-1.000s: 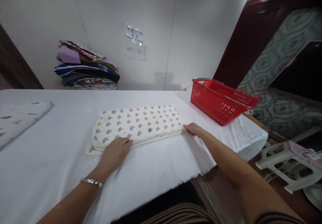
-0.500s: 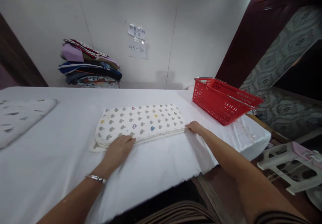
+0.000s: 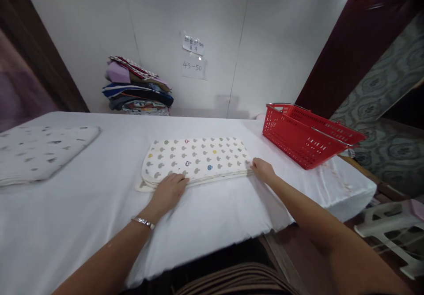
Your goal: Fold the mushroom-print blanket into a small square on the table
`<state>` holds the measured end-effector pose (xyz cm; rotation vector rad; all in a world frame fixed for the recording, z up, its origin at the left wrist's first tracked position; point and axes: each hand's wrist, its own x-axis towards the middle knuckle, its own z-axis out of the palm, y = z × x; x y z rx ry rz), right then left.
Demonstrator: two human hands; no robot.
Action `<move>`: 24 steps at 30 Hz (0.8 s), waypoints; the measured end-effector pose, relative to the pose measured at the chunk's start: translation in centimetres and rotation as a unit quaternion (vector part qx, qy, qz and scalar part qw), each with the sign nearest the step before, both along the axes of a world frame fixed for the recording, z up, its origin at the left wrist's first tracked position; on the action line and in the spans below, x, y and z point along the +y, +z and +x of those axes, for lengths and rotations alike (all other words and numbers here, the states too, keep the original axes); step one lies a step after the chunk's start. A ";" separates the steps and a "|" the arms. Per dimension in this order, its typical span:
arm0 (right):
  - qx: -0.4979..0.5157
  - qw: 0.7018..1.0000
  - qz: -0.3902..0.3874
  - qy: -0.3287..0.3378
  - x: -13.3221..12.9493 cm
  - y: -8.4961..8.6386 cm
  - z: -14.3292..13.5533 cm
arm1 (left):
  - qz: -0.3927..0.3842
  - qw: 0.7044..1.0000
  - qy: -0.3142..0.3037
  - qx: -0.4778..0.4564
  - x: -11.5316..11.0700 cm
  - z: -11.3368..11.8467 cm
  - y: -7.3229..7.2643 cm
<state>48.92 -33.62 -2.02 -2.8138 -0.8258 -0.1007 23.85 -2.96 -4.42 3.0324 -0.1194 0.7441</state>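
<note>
A white cloth (image 3: 198,158) with a grey mushroom print and a few coloured mushrooms lies folded into a long, layered rectangle. Along its near edge, toward the left end, my left hand (image 3: 170,192) grips the layers, fingers together on top and thumb hidden. At the near right corner, my right hand (image 3: 263,170) is closed in a pinch on the cloth's edge. The lowest layer sticks out a little at the near left corner. Both hands keep the cloth flat on the white-covered table (image 3: 212,228).
Another white printed cloth (image 3: 49,153) lies folded at the table's left. A red plastic basket (image 3: 308,136) stands at the right end. Behind, a stack of folded fabrics (image 3: 139,87) sits against the wall under paper signs (image 3: 194,67). A white stool (image 3: 391,228) is at lower right.
The view has turned slightly left, so everything appears shifted right and more of the left cloth shows. Both hands keep their places on the folded cloth.
</note>
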 end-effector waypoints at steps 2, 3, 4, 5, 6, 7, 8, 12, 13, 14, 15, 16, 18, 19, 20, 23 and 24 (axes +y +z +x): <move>-0.014 0.999 0.026 0.033 -0.3 -0.5 -0.4 | -0.003 1.000 0.000 -0.002 0.0 0.0 0.0; -0.020 0.997 0.044 0.051 -0.6 -0.7 -0.5 | -0.003 1.000 -0.001 -0.002 0.0 0.0 0.0; -0.029 0.995 0.063 0.076 -0.8 -0.9 -0.5 | -0.003 1.000 -0.001 -0.003 0.0 0.0 0.0; -0.038 0.990 0.081 0.105 -1.1 -1.1 -0.5 | -0.002 1.000 -0.001 -0.003 0.1 0.0 -0.1; -0.047 0.985 0.095 0.135 -1.3 -1.2 -0.4 | 0.000 1.000 0.000 -0.002 0.1 0.0 -0.1; -0.055 0.980 0.105 0.162 -1.5 -1.3 -0.3 | 0.002 1.000 0.001 0.000 0.1 0.1 -0.2; -0.063 0.974 0.112 0.187 -1.7 -1.4 -0.2 | 0.005 1.000 0.003 0.002 0.2 0.1 -0.3; -0.082 0.960 0.121 0.238 -1.5 -1.6 0.0 | 0.007 1.000 0.011 0.004 0.4 0.2 -0.6; -0.085 0.959 0.117 0.243 -1.3 -1.6 0.0 | 0.005 1.000 0.012 0.005 0.4 0.2 -0.6; -0.086 0.959 0.113 0.247 -1.1 -1.7 0.1 | 0.002 1.000 0.011 0.006 0.4 0.2 -0.6; -0.087 0.958 0.110 0.249 -1.0 -1.8 0.1 | -0.001 1.000 0.011 0.007 0.3 0.2 -0.5; -0.088 0.958 0.108 0.252 -0.8 -1.8 0.2 | -0.006 1.000 0.010 0.007 0.3 0.2 -0.4; -0.086 0.957 0.102 0.259 -0.6 -1.9 0.3 | -0.013 1.000 0.007 0.006 0.2 0.1 -0.2; -0.085 0.956 0.099 0.262 -0.5 -1.8 0.3 | -0.016 1.000 0.007 0.005 0.1 0.1 -0.1; -0.084 0.956 0.094 0.264 -0.4 -1.7 0.3 | -0.018 1.000 0.007 0.005 0.1 0.1 0.0; -0.087 0.960 0.067 0.259 -0.3 -1.4 0.0 | -0.025 1.000 0.008 0.004 0.1 0.1 0.0; -0.095 0.961 0.057 0.254 -0.3 -1.4 -0.2 | -0.027 1.000 0.008 0.004 0.1 0.1 0.0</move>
